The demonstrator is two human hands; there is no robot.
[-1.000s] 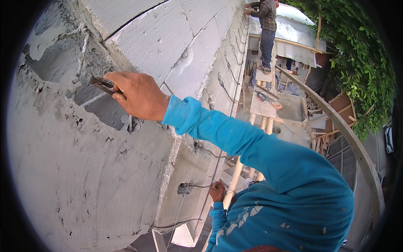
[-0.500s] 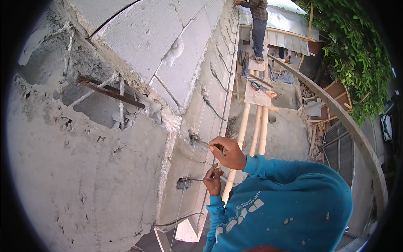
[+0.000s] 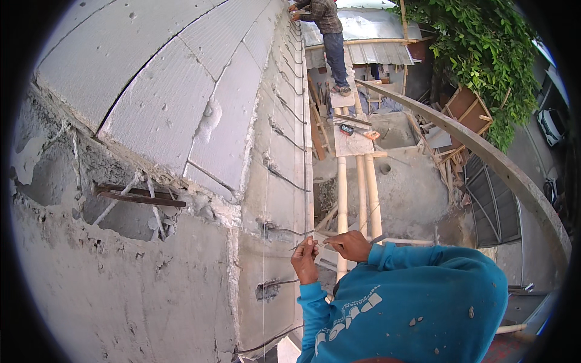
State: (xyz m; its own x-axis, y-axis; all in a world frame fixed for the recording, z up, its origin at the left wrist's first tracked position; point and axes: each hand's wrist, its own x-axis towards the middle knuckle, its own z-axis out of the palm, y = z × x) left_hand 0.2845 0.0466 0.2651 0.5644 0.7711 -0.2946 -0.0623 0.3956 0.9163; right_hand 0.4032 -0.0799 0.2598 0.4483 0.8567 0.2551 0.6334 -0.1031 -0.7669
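My left hand (image 3: 305, 264) is closed in a pinch, with a thin wire-like piece (image 3: 296, 247) showing at its fingertips. Close on its right, my right hand (image 3: 352, 247) is closed too, its fingertips pointing at the left hand's. What the right fingers grip is too small to make out. A narrow dark piece (image 3: 378, 239) sticks up by the right wrist; whether the hand holds it I cannot tell. Just beyond the left hand, a bent steel bar (image 3: 290, 230) juts from the concrete beam (image 3: 251, 260). Another bar (image 3: 281, 282) comes out of a chipped hole nearer me.
A taut white string (image 3: 264, 206) runs along the beam beside several more bars. Light block wall (image 3: 157, 91) rises at the left. Bamboo poles (image 3: 342, 206) carry a board (image 3: 354, 144) with tools. A co-worker (image 3: 334, 45) stands farther along. A long curved-looking beam (image 3: 460, 136) crosses the right.
My right hand has come down from above the left hand to beside it, fingertips now nearly meeting. The view has shifted, so the wall and walkway appear farther left.
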